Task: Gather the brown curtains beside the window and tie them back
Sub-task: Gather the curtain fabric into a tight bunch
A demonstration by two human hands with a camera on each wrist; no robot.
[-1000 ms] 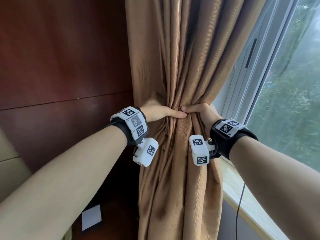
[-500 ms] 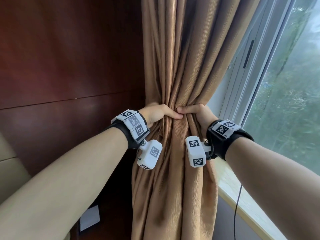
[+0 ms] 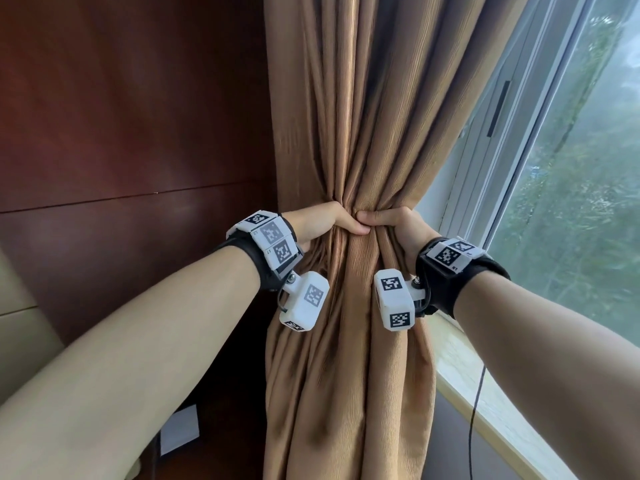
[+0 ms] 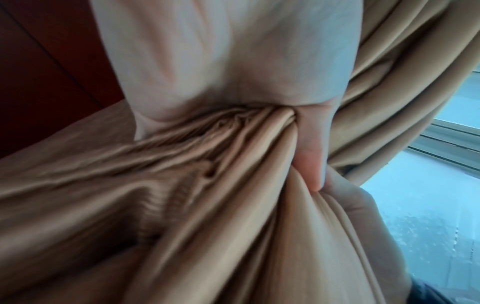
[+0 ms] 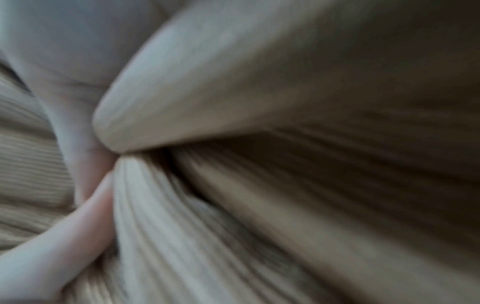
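Brown curtains (image 3: 349,140) hang bunched between the dark wood wall panel (image 3: 131,116) and the window (image 3: 568,168), cinched to a narrow waist at mid-height with folds fanning above and below. Left hand (image 3: 322,223) grips the bunch from the wall side and right hand (image 3: 398,225) from the window side, both wrapped round the fabric, thumbs meeting at the front; the fingers behind the cloth are hidden. Window sill (image 3: 485,403) runs along the lower right with a thin black cable (image 3: 476,410) crossing it, and a white paper (image 3: 180,433) lies low by the wall.
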